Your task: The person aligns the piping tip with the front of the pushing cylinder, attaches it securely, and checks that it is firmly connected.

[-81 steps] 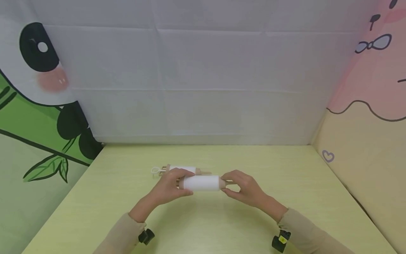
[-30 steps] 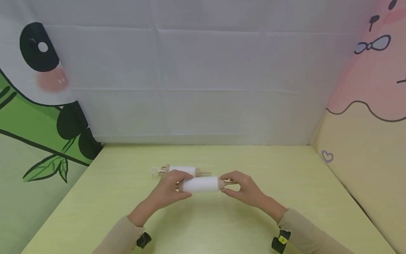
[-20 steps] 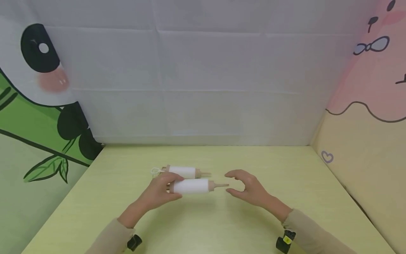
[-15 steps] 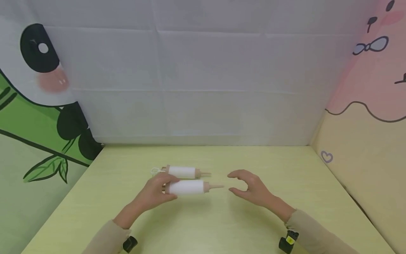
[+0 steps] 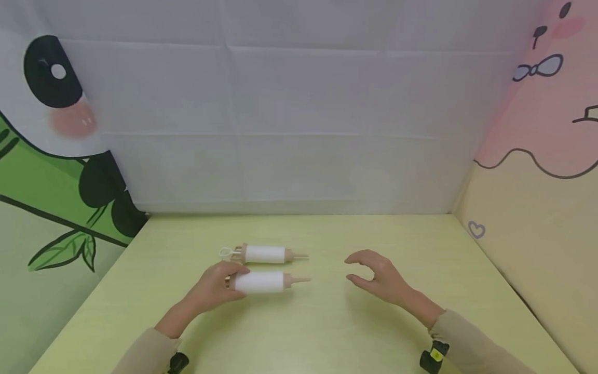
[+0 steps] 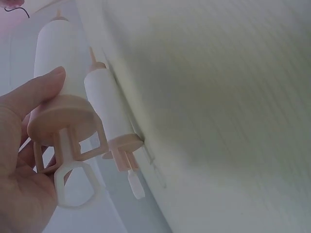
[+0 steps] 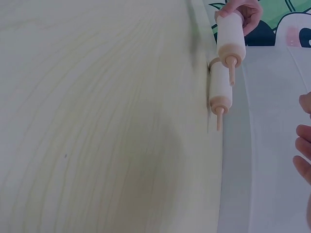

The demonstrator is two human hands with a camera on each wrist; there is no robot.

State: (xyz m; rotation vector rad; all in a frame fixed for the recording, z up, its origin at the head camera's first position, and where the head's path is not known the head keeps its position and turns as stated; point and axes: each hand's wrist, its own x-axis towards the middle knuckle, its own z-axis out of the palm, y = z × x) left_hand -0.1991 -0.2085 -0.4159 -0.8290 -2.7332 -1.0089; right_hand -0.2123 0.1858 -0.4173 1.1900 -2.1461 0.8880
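Note:
My left hand (image 5: pixel 212 287) grips the back end of a white-barrelled syringe (image 5: pixel 259 282). It has a beige collar, a long beige nozzle pointing right, and in the left wrist view beige finger loops and a white ring handle (image 6: pixel 75 204). My thumb lies along the barrel just ahead of the collar. Just beyond it a matching syringe (image 5: pixel 265 254) lies on the table, its ring at the left and nozzle at the right. Off to the right, my right hand (image 5: pixel 380 275) is held with thumb and fingers curved apart, nothing between them, a gap away from the nozzle tip.
Both syringes lie near the middle of the pale yellow table (image 5: pixel 299 332). A white cloth wall (image 5: pixel 299 130) closes off the back. Printed cartoon panels stand at the left and right sides. A small black camera (image 5: pixel 432 358) is strapped at my right wrist.
My right hand has let go of the nozzle end and drawn back to the right. The left hand has carried its syringe left and toward me. The other syringe stays put.

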